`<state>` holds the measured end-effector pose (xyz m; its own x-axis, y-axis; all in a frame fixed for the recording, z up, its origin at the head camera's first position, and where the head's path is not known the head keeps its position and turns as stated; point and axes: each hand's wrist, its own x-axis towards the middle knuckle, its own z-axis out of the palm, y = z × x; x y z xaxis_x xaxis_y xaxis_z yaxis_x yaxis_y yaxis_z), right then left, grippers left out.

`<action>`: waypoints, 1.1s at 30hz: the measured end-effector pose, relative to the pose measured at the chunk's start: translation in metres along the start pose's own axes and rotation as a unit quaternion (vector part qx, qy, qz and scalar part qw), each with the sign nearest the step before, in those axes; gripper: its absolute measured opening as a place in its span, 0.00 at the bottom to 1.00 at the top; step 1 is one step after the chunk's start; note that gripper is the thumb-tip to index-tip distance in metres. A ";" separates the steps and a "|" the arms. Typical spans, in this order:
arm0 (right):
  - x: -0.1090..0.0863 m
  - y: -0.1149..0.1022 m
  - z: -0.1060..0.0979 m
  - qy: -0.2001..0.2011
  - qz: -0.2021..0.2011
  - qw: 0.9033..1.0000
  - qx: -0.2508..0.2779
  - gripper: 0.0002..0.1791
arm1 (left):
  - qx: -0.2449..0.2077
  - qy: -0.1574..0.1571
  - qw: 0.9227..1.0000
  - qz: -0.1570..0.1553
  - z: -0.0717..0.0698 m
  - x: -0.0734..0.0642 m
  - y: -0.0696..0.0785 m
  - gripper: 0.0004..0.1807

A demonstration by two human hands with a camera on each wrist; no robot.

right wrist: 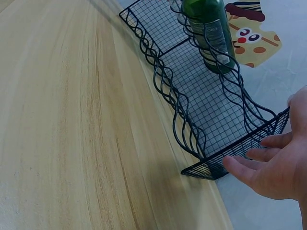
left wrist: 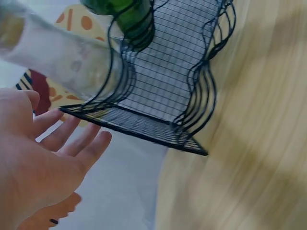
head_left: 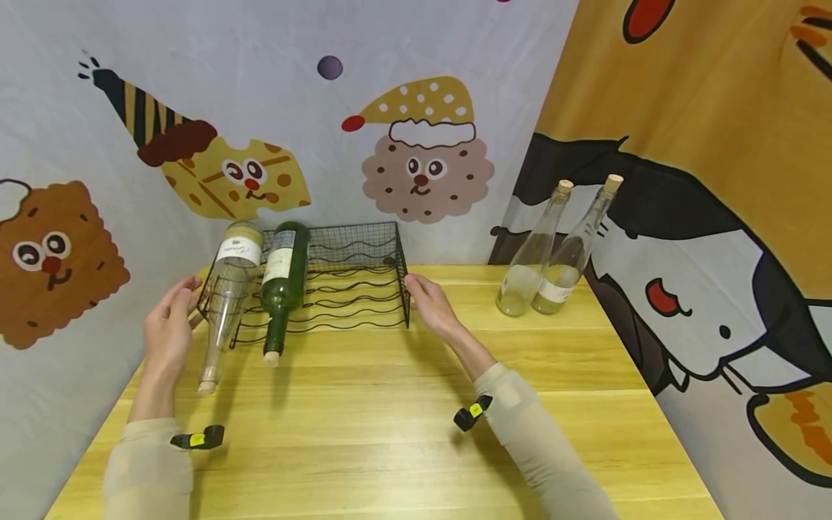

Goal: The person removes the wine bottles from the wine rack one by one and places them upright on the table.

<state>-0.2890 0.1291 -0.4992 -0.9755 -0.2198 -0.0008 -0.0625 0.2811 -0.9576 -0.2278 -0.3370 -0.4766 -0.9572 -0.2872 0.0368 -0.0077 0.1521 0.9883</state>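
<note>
A black wire wine rack (head_left: 354,245) stands at the back of the wooden table, with wavy rails and mesh panels. A clear, corked glass bottle (head_left: 239,250) lies on its left end, neck toward the front. Beside it lies a green corked bottle (head_left: 279,271), pointing the same way. My left hand (head_left: 167,325) is at the rack's left side, its extended fingers at the mesh end panel (left wrist: 144,128) in the left wrist view. At the opposite end, my right hand (head_left: 434,307) has its fingers stretched along the right end panel (right wrist: 235,151).
Two clear corked bottles, a left one (head_left: 520,278) and a right one (head_left: 562,278), stand close together at the table's back right. A cartoon-printed cloth (head_left: 429,58) hangs directly behind the rack. The wooden tabletop (head_left: 364,426) stretches toward the front.
</note>
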 end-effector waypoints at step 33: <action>0.001 0.002 0.004 0.025 -0.016 0.999 -0.031 0.41 | 0.215 0.012 0.960 0.178 0.009 -0.045 0.045 0.26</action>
<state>-0.2895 0.1259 -0.5026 -0.9820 -0.1838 0.0444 -0.1047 0.3330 -0.9371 -0.1882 -0.3084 -0.4349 -0.9138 -0.1662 0.3707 0.1959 0.6192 0.7604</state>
